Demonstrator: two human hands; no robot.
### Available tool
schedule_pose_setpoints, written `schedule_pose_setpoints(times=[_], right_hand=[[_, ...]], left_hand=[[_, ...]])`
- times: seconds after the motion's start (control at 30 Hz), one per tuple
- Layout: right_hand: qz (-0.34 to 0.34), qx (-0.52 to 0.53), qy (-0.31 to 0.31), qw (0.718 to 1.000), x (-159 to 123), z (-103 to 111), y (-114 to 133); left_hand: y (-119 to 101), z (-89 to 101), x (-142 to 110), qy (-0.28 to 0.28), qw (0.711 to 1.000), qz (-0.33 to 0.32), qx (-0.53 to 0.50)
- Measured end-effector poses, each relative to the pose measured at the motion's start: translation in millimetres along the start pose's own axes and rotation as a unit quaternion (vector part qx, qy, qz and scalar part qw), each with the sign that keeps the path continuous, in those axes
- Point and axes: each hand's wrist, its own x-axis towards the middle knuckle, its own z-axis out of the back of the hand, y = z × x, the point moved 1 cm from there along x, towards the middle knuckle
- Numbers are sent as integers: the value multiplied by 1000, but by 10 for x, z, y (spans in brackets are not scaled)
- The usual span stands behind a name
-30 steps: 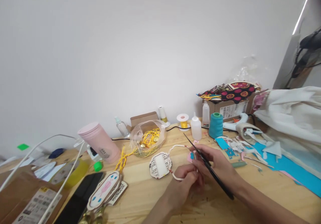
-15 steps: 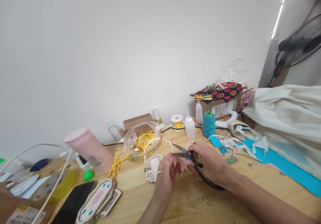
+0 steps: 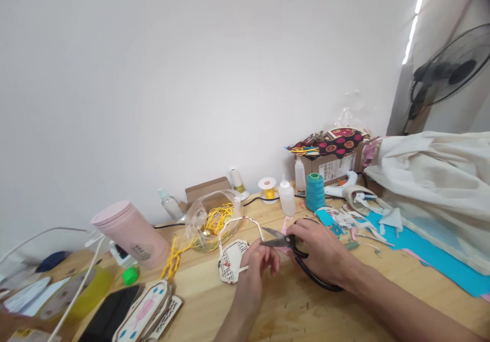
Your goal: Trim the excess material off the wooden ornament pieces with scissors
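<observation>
My left hand [image 3: 257, 260] pinches a thin white outline frame [image 3: 231, 221], which arches up above the table. Behind its lower left side lies a pale fretwork plaque [image 3: 230, 263] with dark cut-out lines; my hand hides part of it. Black-handled scissors [image 3: 281, 241] are gripped in my right hand [image 3: 317, 242]. Their blades are parted and point left, close to the right end of the frame at my left fingertips. Whether the blades touch the frame, I cannot tell. Some pink scrap [image 3: 285, 224] shows behind the scissors.
Behind my hands stand a white squeeze bottle [image 3: 287, 198], a teal thread cone [image 3: 315, 192] and a bag of yellow cord [image 3: 218, 218]. Scraps [image 3: 344, 218] and blue sheet [image 3: 429, 260] lie right. A pink tumbler [image 3: 130, 232], phone [image 3: 111, 314] and stacked plaques [image 3: 143, 311] are left.
The view has shifted slightly, so most things sit a little further left and lower. My hands, the frame and the scissors keep nearly the same arrangement, with the blades still parted.
</observation>
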Motion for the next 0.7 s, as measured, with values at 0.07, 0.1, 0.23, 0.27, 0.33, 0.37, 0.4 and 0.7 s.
schedule_pose_setpoints(times=[0.07, 0.1, 0.23, 0.27, 0.33, 0.37, 0.4, 0.7], right_hand=[[-1, 4, 10, 1000, -4, 6, 3], [-2, 6, 16, 1000, -6, 8, 6], [-6, 18, 27, 999, -15, 11, 11], [-7, 21, 29, 999, -17, 9, 10], [-15, 23, 35, 999, -19, -3, 7], [-21, 22, 40, 999, -20, -10, 5], [-27, 19, 46, 998, -20, -18, 3], [-51, -55, 0, 997, 9, 16, 17]], left_hand=[[11, -4, 11, -3, 1000, 1, 5], [13, -7, 13, -4, 1000, 1, 7], [21, -17, 7, -6, 1000, 1, 8], [24, -23, 6, -5, 1000, 3, 7], [34, -42, 4, -3, 1000, 7, 0], [38, -56, 4, -2, 1000, 9, -6], [41, -71, 3, -3, 1000, 11, -15], [-14, -161, -15, -13, 998, 19, -66]])
